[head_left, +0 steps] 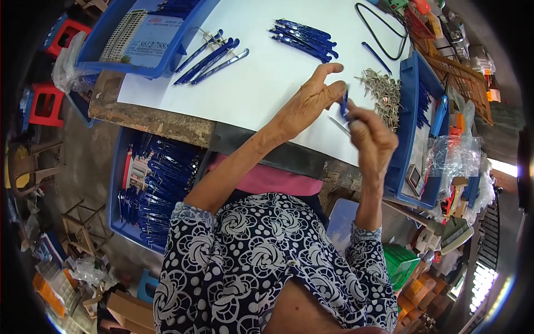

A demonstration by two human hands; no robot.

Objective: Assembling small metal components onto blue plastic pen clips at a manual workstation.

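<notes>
My left hand (311, 100) and my right hand (371, 136) meet over the white table top (261, 83), both gripping one small blue plastic part (345, 103) between the fingertips. A thin metal pin (338, 126) sticks out below the hands. Just to the right of the hands lies a heap of silver metal clips (382, 92). Farther back are two bundles of blue pen-like parts (305, 40), (211, 58).
A blue tray (409, 133) at the table's right edge holds more blue parts and plastic bags. Another blue tray (111, 50) sits at the back left. A blue crate of blue parts (153, 189) stands on the floor below left. A black cord loop (384, 30) lies at the back.
</notes>
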